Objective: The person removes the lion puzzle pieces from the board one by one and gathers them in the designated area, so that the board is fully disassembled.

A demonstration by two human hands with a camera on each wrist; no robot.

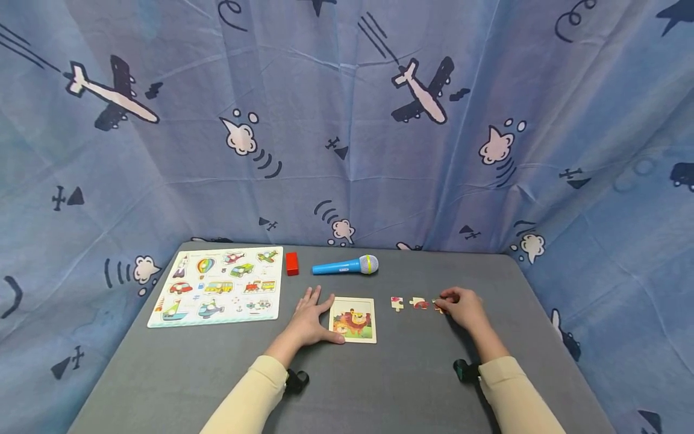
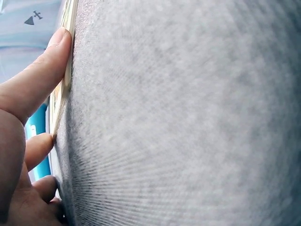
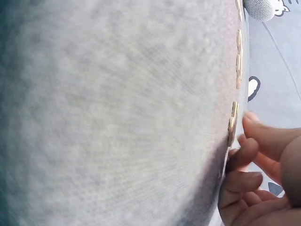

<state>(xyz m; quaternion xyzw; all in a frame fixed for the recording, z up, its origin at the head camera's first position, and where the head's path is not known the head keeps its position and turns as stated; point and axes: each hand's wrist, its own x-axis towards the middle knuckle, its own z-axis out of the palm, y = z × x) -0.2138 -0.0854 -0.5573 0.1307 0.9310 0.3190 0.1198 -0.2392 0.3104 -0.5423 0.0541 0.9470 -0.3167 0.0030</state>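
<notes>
My left hand [image 1: 310, 324] is spread over the left side of a square wooden puzzle [image 1: 352, 320] with a lion picture. Its thumb [image 2: 57, 49] lies along the near edge and the index fingertip is at the upper left corner. To the right, three small jigsaw pieces lie in a row: a left piece [image 1: 397, 303], a middle piece [image 1: 418, 303] and a right-hand puzzle piece [image 3: 233, 125]. My right hand [image 1: 464, 306] has its curled fingers and thumb at that last piece, pinching it low at the table and partly hiding it.
A white board with vehicle pictures [image 1: 217, 286] lies at the far left of the grey table [image 1: 379, 386]. Beside it is a red block [image 1: 292, 263]. A blue toy microphone [image 1: 345, 265] lies behind the puzzle. A patterned blue curtain [image 1: 347, 138] hangs behind the table.
</notes>
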